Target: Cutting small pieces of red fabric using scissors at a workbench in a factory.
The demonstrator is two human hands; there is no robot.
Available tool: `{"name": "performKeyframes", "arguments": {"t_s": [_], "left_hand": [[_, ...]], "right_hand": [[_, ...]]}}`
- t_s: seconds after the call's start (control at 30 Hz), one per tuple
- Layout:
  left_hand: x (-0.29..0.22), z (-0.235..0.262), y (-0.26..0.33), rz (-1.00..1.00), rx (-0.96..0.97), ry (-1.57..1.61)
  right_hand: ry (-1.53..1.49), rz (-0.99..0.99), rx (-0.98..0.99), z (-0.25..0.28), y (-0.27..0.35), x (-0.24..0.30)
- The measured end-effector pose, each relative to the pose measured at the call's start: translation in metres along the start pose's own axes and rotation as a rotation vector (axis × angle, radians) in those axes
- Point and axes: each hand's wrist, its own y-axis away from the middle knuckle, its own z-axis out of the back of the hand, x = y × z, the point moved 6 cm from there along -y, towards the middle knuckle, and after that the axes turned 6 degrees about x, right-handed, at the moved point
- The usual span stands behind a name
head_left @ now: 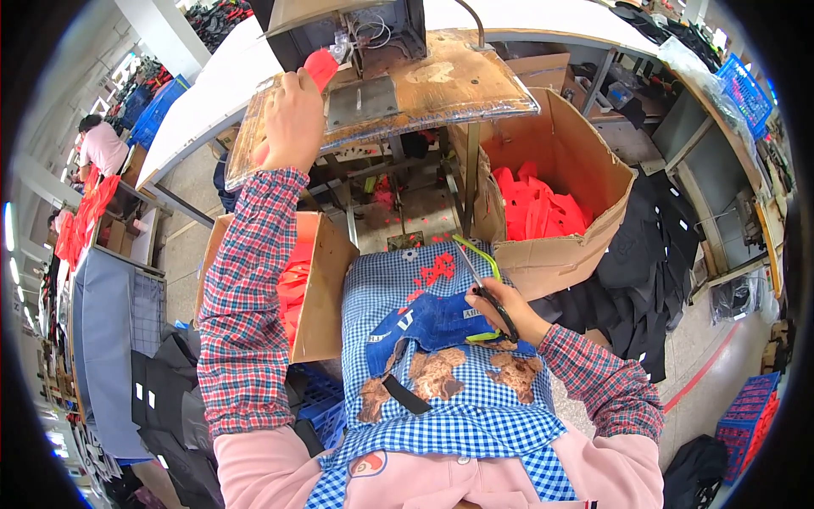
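My left hand (294, 119) is raised over the front of a worn wooden machine table. Its fingers pinch a small red fabric piece (321, 68), whose far end reaches to the machine head (356, 38). Over my lap, my right hand (509, 307) holds scissors (507, 324) with black handles, fingers wrapped around them and blades pointing up and away. A lime-green strip (485, 261) runs alongside the scissors. Beneath them spreads my blue checked apron (373, 288) with a denim patch, and small red scraps (437, 270) are scattered on it.
Right of the table stands an open cardboard box (560, 254) of red pieces; another box (331, 297) with red pieces is by my left arm. Black fabric pieces (636, 271) are piled at the right, with more (170, 399) at the left. A person (104, 148) is at far left.
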Motion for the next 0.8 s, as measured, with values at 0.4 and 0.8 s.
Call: {"name": "performKeyframes", "arguments": {"t_s": [0.4,0.8], "left_hand": [[0.002,0.000,0.070,0.060,0.066,0.586],[-0.089,0.009,0.108,0.072,0.659,1.428]], "right_hand": [[0.011,-0.017,0.049,-0.010,-0.001,-0.013],[-0.063,-0.028,0.027,-0.015,0.004,-0.020]]}}
